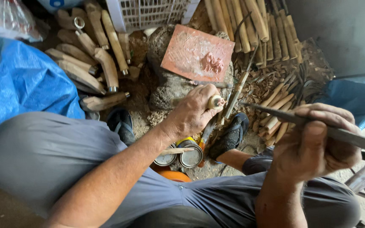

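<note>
Both grips closed: left hand (195, 112) holds wooden handle (214, 101), right hand (313, 141) a blade (275, 112).

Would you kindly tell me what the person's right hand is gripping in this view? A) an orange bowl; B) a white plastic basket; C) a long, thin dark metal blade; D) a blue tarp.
C: the right hand is closed around a long, thin dark metal blade pointing toward the wooden handle held in the left hand.
</note>
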